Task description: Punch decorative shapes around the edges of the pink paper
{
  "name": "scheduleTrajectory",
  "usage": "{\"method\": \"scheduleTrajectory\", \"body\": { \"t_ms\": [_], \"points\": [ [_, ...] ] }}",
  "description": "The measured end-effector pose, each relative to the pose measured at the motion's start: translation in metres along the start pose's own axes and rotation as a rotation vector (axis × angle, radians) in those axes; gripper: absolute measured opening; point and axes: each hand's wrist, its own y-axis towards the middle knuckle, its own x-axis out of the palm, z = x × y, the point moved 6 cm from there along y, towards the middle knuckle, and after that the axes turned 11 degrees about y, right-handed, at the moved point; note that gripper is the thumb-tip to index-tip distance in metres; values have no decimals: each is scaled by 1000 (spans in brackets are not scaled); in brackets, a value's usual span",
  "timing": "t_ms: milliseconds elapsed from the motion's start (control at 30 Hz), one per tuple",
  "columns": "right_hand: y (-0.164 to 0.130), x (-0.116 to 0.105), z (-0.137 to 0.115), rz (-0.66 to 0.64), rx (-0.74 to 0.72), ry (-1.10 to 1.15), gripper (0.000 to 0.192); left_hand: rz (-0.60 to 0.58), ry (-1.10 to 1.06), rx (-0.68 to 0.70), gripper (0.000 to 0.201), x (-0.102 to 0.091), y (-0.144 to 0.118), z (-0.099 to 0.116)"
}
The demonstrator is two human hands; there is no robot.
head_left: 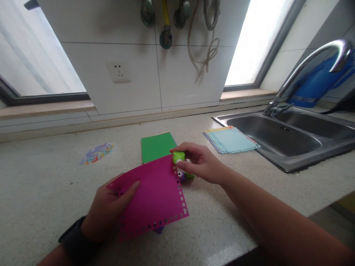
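Observation:
A magenta sheet of paper is held up over the counter, with small shapes punched along its left, bottom and right edges. My left hand grips its left side, thumb on top. At the upper right corner, my right hand is closed around a small green craft punch, which sits on the paper's edge. Just below it on the counter lies a purple and green punch, partly hidden by the paper. A bit of something purple peeks out under the sheet's lower edge.
Behind the magenta sheet lies a stack of green paper. Punched sheets, light blue on top, rest beside the steel sink with its faucet. Colourful paper cutouts are piled at left. A blue jug stands beyond the sink.

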Motion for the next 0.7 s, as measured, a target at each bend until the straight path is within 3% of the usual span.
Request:
{"method": "scheduleTrajectory", "body": {
  "t_ms": [167, 300, 700],
  "points": [
    [0, 2, 18, -18, 283, 203, 41, -123, -106, -36, 36, 7, 2, -4],
    [-3, 6, 25, -60, 446, 300, 31, -176, -163, -92, 39, 9, 3, -9],
    [-4, 15, 38, 8, 553, 496, 25, -241, -254, -159, 41, 14, 3, -14]
  ]
}}
